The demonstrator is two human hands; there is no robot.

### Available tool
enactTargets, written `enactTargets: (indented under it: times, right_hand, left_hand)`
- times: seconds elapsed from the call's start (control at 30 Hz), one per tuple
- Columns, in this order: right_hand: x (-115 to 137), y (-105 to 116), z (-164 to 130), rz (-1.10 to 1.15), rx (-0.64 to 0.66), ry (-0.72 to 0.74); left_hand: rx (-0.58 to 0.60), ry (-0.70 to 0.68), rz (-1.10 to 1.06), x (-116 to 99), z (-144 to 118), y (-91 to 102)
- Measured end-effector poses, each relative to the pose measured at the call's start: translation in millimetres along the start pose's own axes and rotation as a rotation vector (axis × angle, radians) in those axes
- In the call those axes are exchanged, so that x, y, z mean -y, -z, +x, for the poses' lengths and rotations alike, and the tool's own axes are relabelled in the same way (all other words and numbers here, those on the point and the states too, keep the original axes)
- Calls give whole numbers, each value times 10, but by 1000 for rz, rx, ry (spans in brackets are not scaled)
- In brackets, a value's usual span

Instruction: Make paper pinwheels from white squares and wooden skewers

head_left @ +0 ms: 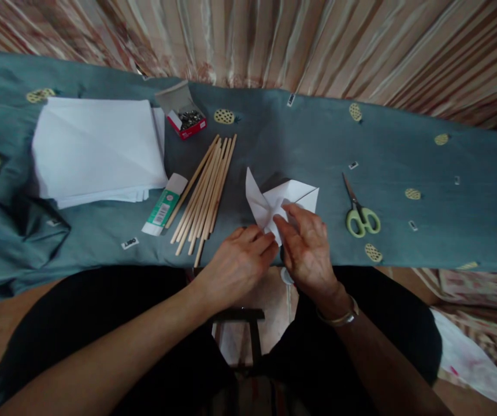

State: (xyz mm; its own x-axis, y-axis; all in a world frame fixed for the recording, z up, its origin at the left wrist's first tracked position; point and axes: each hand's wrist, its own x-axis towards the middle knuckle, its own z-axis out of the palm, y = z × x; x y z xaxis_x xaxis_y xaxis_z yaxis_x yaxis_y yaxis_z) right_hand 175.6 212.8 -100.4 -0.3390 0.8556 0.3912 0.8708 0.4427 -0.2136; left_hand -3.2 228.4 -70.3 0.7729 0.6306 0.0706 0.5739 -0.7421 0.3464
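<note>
A folded white paper piece (274, 199) lies on the teal cloth near the front edge, one pointed flap standing up at its left. My left hand (237, 263) rests on the paper's near corner, fingers curled and pressing it. My right hand (307, 248) lies over the paper's right side, fingertips pinching a fold beside the left hand's fingers. Both hands touch each other at the paper's lower edge. A metal bracelet sits on my right wrist.
Several wooden sticks (205, 190) lie left of the paper, with a glue stick (164, 205) beside them. A stack of white sheets (96, 150) and an open box of pins (185, 115) sit further left. Green-handled scissors (359, 211) lie to the right. A striped curtain hangs behind.
</note>
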Motion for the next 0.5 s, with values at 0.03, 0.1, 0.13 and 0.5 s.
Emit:
enactTargets:
  times: [0.03, 0.1, 0.13, 0.5]
  right_hand:
    - [-2, -7, -10, -5, -4, 3]
    - [-7, -13, -29, -10, -15, 5]
    - [-11, -13, -35, -9, -17, 5]
    - [-37, 24, -9, 76, 4, -23]
  left_hand:
    - [5, 3, -1, 1, 0, 2]
    - [8, 0, -7, 6, 1, -1]
    - [3, -4, -9, 9, 2, -5]
    - [-28, -15, -5, 10, 0, -21]
